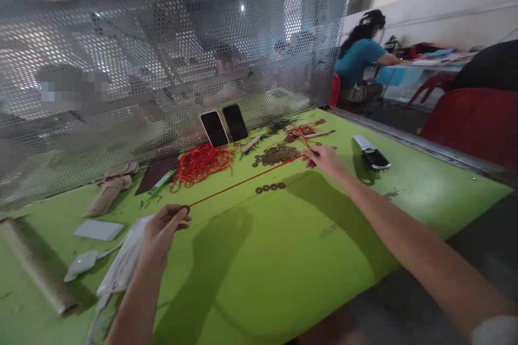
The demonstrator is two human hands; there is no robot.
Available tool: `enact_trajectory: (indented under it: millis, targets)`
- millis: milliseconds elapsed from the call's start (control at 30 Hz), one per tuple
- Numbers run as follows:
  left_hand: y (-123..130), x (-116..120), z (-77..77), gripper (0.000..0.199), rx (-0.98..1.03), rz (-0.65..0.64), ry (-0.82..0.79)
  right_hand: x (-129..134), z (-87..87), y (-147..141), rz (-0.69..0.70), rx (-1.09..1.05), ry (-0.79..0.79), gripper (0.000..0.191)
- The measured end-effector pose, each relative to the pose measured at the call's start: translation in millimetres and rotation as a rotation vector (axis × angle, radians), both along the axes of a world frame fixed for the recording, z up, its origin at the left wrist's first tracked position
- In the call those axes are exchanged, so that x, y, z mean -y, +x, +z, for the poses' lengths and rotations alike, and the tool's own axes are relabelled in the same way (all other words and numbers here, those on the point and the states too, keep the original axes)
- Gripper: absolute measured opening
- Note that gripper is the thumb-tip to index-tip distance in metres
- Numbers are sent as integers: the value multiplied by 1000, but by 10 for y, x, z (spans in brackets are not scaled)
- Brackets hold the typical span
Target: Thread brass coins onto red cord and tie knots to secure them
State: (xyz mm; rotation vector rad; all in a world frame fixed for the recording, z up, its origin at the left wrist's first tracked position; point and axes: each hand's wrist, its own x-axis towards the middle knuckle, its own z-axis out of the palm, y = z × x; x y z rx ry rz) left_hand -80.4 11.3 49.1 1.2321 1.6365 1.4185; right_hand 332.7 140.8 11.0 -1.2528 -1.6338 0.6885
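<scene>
A red cord stretches taut above the green table from my left hand to my right. My left hand is closed, pinching a round dark coin at the cord's left end. The thumb and fingers of my right hand pinch the other end. Below the cord lies a short row of holed coins. A heap of similar coins sits just left of my right hand. Behind the cord is a tangle of red cords.
Two phones lean at the back by a perforated metal screen. A green cutter, a white power bank with cables and a cardboard tube lie left; a silver-black device lies right. A person sits beyond.
</scene>
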Motion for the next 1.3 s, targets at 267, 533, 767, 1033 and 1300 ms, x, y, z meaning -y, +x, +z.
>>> enact_trajectory:
  millis: [267,533,767,1033,1300]
  targets:
    - [289,141,-36,29,59,-48,77,117,14,162,-160,163,58,51]
    - [492,275,-192,29,48,-136,108,309,61,129,-352,187,163,54]
    - [823,335,-275,25,32,-235,87,966,172,-1152,167,210,346,38]
    - [936,355,-313,27,10,-233,73,1239,30,-1665,515,279,273,31]
    - [931,383,-398,29,23,-235,64,1231,-4,-1544,522,302,312,29]
